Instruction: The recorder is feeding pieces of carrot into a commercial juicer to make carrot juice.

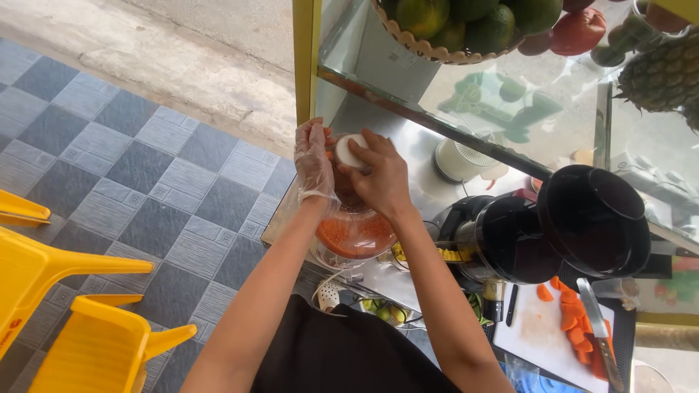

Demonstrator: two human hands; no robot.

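Observation:
My right hand [382,178] presses down on a white round plunger [348,151] on top of a clear juicer bowl [354,231] full of orange pulp. My left hand [313,156], in a thin clear plastic glove, rests against the left side of the plunger and the feed tube. The bowl stands on a steel counter [429,189]. Whether the left fingers close around anything is hidden by the other hand.
A black juicer with a wide black hopper [593,218] stands to the right. A white cutting board [550,331] holds carrot pieces and a knife [601,335]. Fruit basket [451,25] and pineapple [662,73] sit on the glass shelf above. Yellow plastic chairs [65,320] stand at the left.

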